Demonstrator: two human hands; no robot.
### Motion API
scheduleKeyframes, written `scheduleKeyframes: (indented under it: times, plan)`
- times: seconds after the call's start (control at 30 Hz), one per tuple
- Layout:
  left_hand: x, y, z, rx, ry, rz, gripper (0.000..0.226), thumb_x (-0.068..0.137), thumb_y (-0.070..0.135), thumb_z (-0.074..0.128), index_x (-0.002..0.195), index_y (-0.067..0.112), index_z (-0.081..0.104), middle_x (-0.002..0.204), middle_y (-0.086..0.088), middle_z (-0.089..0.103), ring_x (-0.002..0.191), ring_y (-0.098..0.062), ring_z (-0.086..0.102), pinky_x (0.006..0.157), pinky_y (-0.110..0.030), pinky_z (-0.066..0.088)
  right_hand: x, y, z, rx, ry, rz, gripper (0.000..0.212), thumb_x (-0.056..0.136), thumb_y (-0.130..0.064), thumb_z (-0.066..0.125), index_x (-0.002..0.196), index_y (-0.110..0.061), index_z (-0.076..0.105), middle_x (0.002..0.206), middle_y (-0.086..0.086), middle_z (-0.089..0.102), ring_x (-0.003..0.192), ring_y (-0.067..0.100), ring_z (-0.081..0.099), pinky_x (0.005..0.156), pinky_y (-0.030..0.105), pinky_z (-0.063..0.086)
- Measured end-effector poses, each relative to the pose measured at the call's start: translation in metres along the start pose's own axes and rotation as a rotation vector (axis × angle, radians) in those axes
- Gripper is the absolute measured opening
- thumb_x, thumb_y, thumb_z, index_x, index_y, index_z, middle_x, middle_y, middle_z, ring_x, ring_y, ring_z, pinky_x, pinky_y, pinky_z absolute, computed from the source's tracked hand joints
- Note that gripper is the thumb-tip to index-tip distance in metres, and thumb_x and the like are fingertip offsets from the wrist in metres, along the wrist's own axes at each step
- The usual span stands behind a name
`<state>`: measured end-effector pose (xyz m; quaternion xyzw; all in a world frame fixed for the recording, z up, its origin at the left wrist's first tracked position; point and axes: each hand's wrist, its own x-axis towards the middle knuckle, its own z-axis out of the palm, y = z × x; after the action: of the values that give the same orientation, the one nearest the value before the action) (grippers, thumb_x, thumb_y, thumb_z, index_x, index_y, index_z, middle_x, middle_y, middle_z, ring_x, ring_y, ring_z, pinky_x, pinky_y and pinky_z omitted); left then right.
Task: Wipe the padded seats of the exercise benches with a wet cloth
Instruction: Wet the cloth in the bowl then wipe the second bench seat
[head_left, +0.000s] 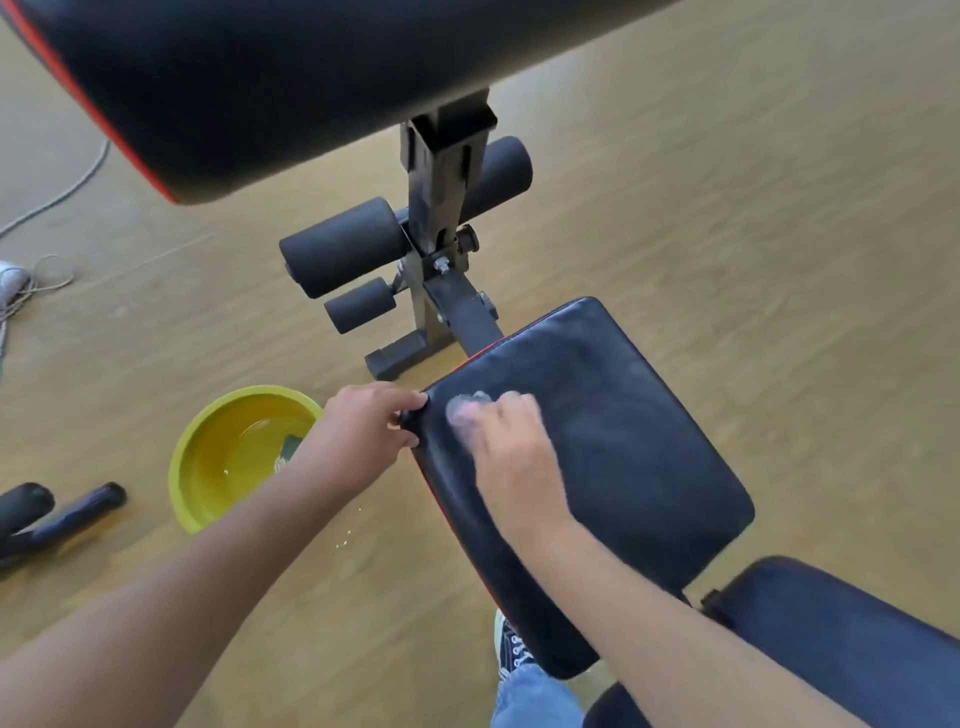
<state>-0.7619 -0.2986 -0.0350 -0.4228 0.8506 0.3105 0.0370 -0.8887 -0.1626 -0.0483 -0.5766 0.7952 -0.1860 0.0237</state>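
Observation:
A black padded seat (623, 441) with a red edge fills the middle of the view. My left hand (363, 431) grips the seat's near-left corner, fingers curled over its rim. My right hand (504, 447) presses flat on the pad just right of that corner, with a pale wet cloth (465, 408) bunched under the fingertips and mostly hidden by them. The bench's black backrest pad (831, 634) continues at the lower right. A second black pad (270, 78) with red trim looms across the top of the view.
A yellow bowl (208, 467) of water with something in it sits on the wooden floor left of the seat. Black foam rollers (343, 244) and the steel frame (441, 208) lie beyond. Dark handles (62, 514) lie far left, a cord (57, 197) upper left. My shoe (511, 649) stands below the seat.

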Motion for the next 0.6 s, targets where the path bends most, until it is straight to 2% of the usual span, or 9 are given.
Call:
scheduleKeyframes:
  times: [0.07, 0.13, 0.2, 0.27, 0.33, 0.37, 0.43, 0.5, 0.6]
  plan:
    - [0.001, 0.0, 0.0, 0.002, 0.001, 0.004, 0.049, 0.074, 0.011, 0.083, 0.12, 0.023, 0.074, 0.109, 0.002, 0.076, 0.094, -0.02, 0.068, 0.089, -0.036, 0.054, -0.028, -0.016, 0.002, 0.037, -0.162, -0.307, 0.031, 0.103, 0.002, 0.041, 0.103, -0.01, 0.069, 0.081, 0.007, 0.057, 0.072, 0.024, 0.045, 0.069, 0.036, 0.047]
    - [0.002, 0.0, 0.0, 0.014, -0.006, -0.017, 0.048, 0.074, 0.014, 0.083, 0.12, 0.025, 0.074, 0.109, 0.005, 0.075, 0.094, -0.018, 0.068, 0.088, -0.033, 0.054, -0.02, 0.018, -0.013, 0.02, -0.151, -0.446, 0.022, 0.098, 0.003, 0.055, 0.099, -0.01, 0.072, 0.081, 0.008, 0.062, 0.071, 0.027, 0.053, 0.065, 0.037, 0.052]
    - [0.004, 0.001, 0.0, 0.002, -0.01, -0.034, 0.048, 0.074, 0.016, 0.084, 0.119, 0.027, 0.074, 0.109, 0.006, 0.074, 0.094, -0.016, 0.067, 0.086, -0.029, 0.052, 0.011, 0.07, -0.028, -0.029, -0.053, -0.213, 0.018, 0.096, 0.003, 0.063, 0.103, -0.009, 0.073, 0.085, 0.011, 0.06, 0.076, 0.029, 0.055, 0.068, 0.04, 0.055]
    - [0.004, 0.0, -0.001, -0.019, -0.014, -0.048, 0.047, 0.074, 0.016, 0.084, 0.118, 0.028, 0.074, 0.108, 0.006, 0.074, 0.093, -0.016, 0.067, 0.082, -0.026, 0.049, 0.043, 0.101, -0.036, -0.01, 0.124, 0.24, 0.009, 0.1, -0.006, 0.064, 0.105, -0.003, 0.071, 0.092, 0.017, 0.057, 0.086, 0.033, 0.057, 0.076, 0.046, 0.057]
    - [0.005, 0.001, -0.002, -0.042, -0.033, -0.064, 0.047, 0.074, 0.015, 0.084, 0.118, 0.026, 0.074, 0.107, 0.005, 0.074, 0.092, -0.016, 0.067, 0.081, -0.025, 0.048, 0.046, 0.074, -0.027, -0.002, 0.179, 0.382, 0.01, 0.102, -0.01, 0.062, 0.108, -0.005, 0.069, 0.097, 0.015, 0.057, 0.09, 0.031, 0.055, 0.082, 0.045, 0.055]
    - [0.006, 0.001, -0.003, -0.065, -0.05, -0.075, 0.047, 0.074, 0.012, 0.084, 0.118, 0.025, 0.074, 0.108, 0.004, 0.074, 0.091, -0.016, 0.068, 0.081, -0.025, 0.049, 0.034, 0.049, -0.013, -0.017, 0.111, 0.266, 0.01, 0.099, -0.006, 0.062, 0.108, -0.009, 0.066, 0.093, 0.012, 0.057, 0.084, 0.03, 0.053, 0.078, 0.042, 0.052]
    - [0.007, -0.001, -0.008, -0.113, -0.086, -0.09, 0.046, 0.077, 0.004, 0.081, 0.118, 0.022, 0.075, 0.108, 0.001, 0.074, 0.089, -0.016, 0.07, 0.08, -0.024, 0.049, -0.009, -0.001, 0.003, -0.015, -0.094, -0.193, 0.019, 0.09, 0.002, 0.064, 0.102, -0.013, 0.064, 0.084, 0.007, 0.059, 0.071, 0.026, 0.05, 0.067, 0.039, 0.045]
    - [0.009, -0.004, -0.012, -0.14, -0.111, -0.084, 0.045, 0.082, -0.007, 0.071, 0.118, 0.02, 0.076, 0.109, -0.001, 0.074, 0.088, -0.015, 0.072, 0.078, -0.02, 0.048, -0.043, -0.016, 0.006, 0.083, -0.264, -0.544, 0.015, 0.088, 0.003, 0.066, 0.093, -0.01, 0.07, 0.081, 0.007, 0.067, 0.069, 0.026, 0.055, 0.062, 0.036, 0.05]
    - [0.013, -0.004, -0.014, -0.137, -0.131, -0.062, 0.048, 0.085, -0.012, 0.058, 0.115, 0.02, 0.077, 0.105, -0.001, 0.075, 0.086, -0.014, 0.073, 0.077, -0.02, 0.052, -0.002, 0.003, -0.003, -0.022, -0.177, -0.683, 0.016, 0.09, 0.002, 0.064, 0.096, -0.011, 0.07, 0.079, 0.007, 0.062, 0.072, 0.026, 0.051, 0.062, 0.036, 0.049]
